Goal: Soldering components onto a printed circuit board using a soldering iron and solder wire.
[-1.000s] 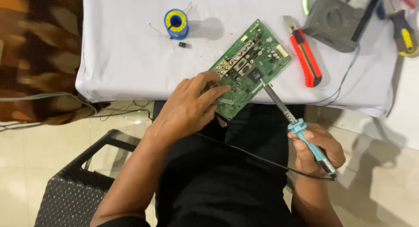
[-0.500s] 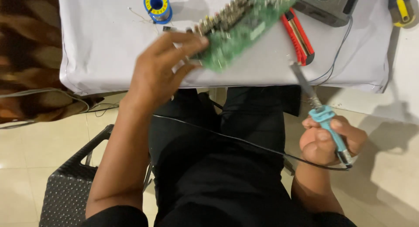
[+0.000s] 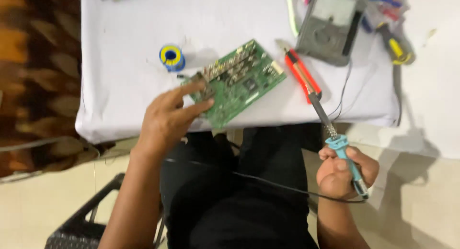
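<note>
Surface: white cloth (image 3: 124,62) covered the table, hanging over its near edge toward the seated person's dark-trousered lap.
Room: pale tiled floor lay below; a brown patterned fabric (image 3: 33,72) filled the left side, and a dark woven chair (image 3: 81,225) showed under the left arm.
Circuit board: the green circuit board (image 3: 244,84) lay tilted at the table's near edge, one corner jutting past the cloth, likely so its edge could be gripped.
Left hand: the left hand (image 3: 165,122) held the board's near-left corner, thumb and fingers spread narrowly around it, seemingly steadying or turning it.
Right hand: the right hand (image 3: 342,172) was closed in a fist around the blue handle of the soldering iron (image 3: 335,139), held off the table beside the lap, its tip pointing up toward the cloth edge and apart from the board, probably to keep heat away.
Cord: a black cord (image 3: 268,182) ran from the iron across the lap.
Nearby tools: a blue-and-yellow solder spool (image 3: 171,56) sat just left of the board; a red-handled cutter (image 3: 299,74) lay to its right; a grey meter (image 3: 330,26) rested further back; a yellow-handled tool (image 3: 395,48) lay at the far right.
</note>
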